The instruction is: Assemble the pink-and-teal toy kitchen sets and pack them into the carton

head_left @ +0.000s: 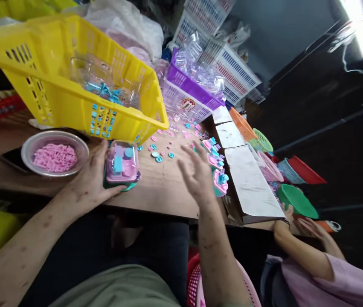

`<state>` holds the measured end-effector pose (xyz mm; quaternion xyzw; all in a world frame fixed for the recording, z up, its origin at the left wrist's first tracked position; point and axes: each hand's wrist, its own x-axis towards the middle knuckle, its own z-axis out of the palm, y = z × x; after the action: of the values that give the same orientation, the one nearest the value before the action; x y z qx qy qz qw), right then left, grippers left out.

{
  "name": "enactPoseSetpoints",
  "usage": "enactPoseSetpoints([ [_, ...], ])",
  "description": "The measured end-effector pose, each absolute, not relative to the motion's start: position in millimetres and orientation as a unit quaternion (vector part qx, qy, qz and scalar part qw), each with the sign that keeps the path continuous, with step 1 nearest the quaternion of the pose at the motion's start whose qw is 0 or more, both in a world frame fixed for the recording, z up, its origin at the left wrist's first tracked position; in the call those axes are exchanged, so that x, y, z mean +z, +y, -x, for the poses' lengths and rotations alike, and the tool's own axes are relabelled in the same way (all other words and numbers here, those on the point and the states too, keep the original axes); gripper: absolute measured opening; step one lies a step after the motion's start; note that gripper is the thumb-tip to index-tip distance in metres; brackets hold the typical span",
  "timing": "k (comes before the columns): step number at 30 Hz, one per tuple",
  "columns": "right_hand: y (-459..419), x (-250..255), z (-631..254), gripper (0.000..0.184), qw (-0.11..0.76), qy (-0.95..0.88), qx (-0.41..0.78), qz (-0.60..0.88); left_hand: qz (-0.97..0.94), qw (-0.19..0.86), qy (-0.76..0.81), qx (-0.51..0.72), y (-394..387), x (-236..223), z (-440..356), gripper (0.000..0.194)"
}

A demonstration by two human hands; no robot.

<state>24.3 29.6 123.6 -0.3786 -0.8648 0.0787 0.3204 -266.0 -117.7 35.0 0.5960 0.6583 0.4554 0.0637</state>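
My left hand (93, 177) grips a small toy pack (123, 164): a clear plastic lid over pink and blue pieces on a green base, held just above the wooden table (158, 187) near its front edge. My right hand (197, 172) hovers open over the table, fingers spread, holding nothing. It is closest to a row of pink and blue toy pieces (218, 170) lying to its right. Small loose pink and blue parts (162, 151) are scattered on the table between the hands and further back.
A tilted yellow basket (56, 94) with clear packs stands at the back left. A metal bowl (27, 149) of pink bits sits left. Purple and white baskets (194, 91), cardboard sheets (251, 183) and coloured baskets lie right. Another person's arm (303, 251) is at lower right.
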Motion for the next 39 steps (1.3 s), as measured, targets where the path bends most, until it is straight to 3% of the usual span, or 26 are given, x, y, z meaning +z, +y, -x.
enactPoseSetpoints([
  [3,56,109,-118,0.056,0.358,-0.754,-0.111,0.540,-0.553,-0.044,0.661,0.505,-140,59,241,0.109],
  [5,62,88,-162,0.056,0.320,-0.761,-0.097,0.556,-0.581,-0.061,0.602,0.545,-151,71,209,0.079],
  [7,51,70,-178,0.049,0.291,-0.794,-0.069,0.529,-0.652,-0.004,0.520,0.552,-151,73,175,0.068],
  [9,25,69,-169,0.045,0.270,-0.830,-0.040,0.486,-0.695,0.073,0.482,0.528,-136,63,150,0.081],
  [12,-17,107,-134,0.054,0.188,-0.903,0.076,0.379,-0.704,0.143,0.505,0.479,-102,33,134,0.140],
  [14,-26,148,-112,0.060,0.120,-0.932,0.188,0.287,-0.699,0.177,0.515,0.463,-82,15,135,0.162],
  [17,10,191,-87,0.046,0.117,-0.924,0.279,0.235,-0.681,0.221,0.503,0.483,-68,3,138,0.145],
  [19,67,195,-67,0.040,0.154,-0.909,0.269,0.279,-0.660,0.222,0.506,0.509,-69,3,137,0.135],
  [23,202,154,-2,0.052,0.141,-0.894,0.117,0.409,-0.645,0.207,0.518,0.523,-76,9,134,0.133],
  [27,284,118,58,0.061,0.107,-0.912,0.075,0.388,-0.650,0.232,0.509,0.515,-77,10,136,0.139],
  [35,286,138,26,0.068,0.055,-0.935,0.076,0.342,-0.644,0.265,0.497,0.518,-75,10,140,0.145],
  [39,223,180,-15,0.077,0.100,-0.926,0.085,0.353,-0.651,0.252,0.494,0.519,-75,10,142,0.136],
])
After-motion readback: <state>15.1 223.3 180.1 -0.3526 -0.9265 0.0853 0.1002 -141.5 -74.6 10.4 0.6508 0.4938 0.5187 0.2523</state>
